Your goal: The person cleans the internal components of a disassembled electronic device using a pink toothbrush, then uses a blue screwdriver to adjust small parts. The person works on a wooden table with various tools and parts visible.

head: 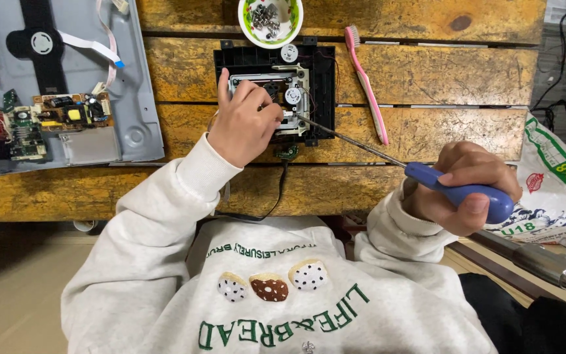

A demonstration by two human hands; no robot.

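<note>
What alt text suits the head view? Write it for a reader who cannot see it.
A person's right hand holds a blue-handled screwdriver whose tip reaches a black disc-drive mechanism on a worn yellow wooden table, while the left hand steadies it. Nearby lie a pink toothbrush, a white bowl of screws and a grey metal chassis with circuit boards.
</note>
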